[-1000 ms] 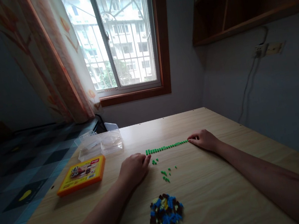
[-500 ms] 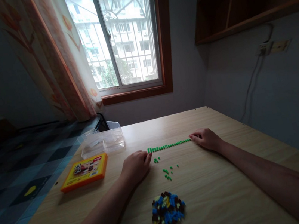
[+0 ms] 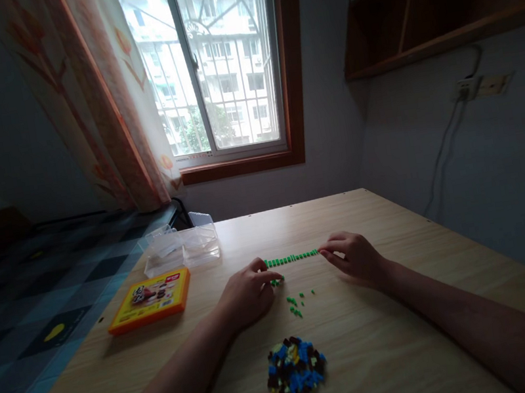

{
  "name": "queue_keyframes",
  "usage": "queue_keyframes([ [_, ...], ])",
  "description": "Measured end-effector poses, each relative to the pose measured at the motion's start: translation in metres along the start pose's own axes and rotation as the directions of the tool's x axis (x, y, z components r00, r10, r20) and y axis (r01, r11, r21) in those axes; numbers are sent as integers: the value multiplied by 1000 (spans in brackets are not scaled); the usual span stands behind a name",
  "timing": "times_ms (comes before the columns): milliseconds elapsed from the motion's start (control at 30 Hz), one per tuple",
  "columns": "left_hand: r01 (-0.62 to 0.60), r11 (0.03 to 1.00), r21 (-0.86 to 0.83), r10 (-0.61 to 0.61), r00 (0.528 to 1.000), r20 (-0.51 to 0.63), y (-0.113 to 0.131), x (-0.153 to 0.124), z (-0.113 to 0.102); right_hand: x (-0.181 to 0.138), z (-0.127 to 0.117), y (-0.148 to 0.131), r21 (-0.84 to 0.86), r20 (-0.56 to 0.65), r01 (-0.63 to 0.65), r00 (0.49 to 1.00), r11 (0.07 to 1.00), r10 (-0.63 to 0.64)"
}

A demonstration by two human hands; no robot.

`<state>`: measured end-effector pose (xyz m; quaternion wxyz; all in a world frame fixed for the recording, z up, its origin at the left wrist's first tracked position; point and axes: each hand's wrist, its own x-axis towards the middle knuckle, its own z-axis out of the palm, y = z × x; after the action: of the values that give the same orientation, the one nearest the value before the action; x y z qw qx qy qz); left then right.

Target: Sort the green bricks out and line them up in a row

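Observation:
Small green toy bricks (image 3: 292, 259) form a thin row across the middle of the table. My left hand (image 3: 250, 293) lies at the row's left end, palm down. One of its fingers reaches out and touches a few loose green bricks (image 3: 275, 283) just below the row. At the right end of the row is my right hand (image 3: 356, 259), its fingertips drawn together on the last bricks and covering them. Whatever sits between those fingertips is too small to make out. Nearer to me lie several scattered green bricks (image 3: 293, 300).
A mixed pile of blue, brown and yellow bricks (image 3: 297, 370) sits at the front of the table (image 3: 396, 348). On the left are a yellow-orange box (image 3: 152, 299) and clear plastic trays (image 3: 183, 245). A bed (image 3: 35, 305) stands beyond the left edge.
My left hand has moved a little right, with a finger stretched onto the loose green bricks. My right hand has shifted left along the row and now covers its right end.

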<state>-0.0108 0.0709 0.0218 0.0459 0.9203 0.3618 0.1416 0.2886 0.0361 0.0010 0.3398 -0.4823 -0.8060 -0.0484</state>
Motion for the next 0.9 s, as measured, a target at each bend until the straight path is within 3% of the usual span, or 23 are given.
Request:
queue_keyframes([
  [200, -91, 996, 2, 91, 996, -12, 8, 1, 4, 2, 15, -23, 31, 93, 159, 983, 987, -161],
  [400, -22, 989, -147, -4, 985, -170, -3, 3, 13, 0, 26, -23, -59, 263, 111, 961, 992, -92],
  [567, -31, 991, -128, 5, 981, -195, -3, 3, 15, 3, 22, -26, -5, 405, 110, 909, 994, -98],
  [667, -29, 992, -121, 5, 981, -194, -2, 3, 16, 3, 21, -27, 7, 383, 124, 916, 992, -117],
  [900, -16, 992, -123, -8, 982, -189, -5, 1, 16, -1, 20, -17, -22, 168, 93, 982, 995, -88],
])
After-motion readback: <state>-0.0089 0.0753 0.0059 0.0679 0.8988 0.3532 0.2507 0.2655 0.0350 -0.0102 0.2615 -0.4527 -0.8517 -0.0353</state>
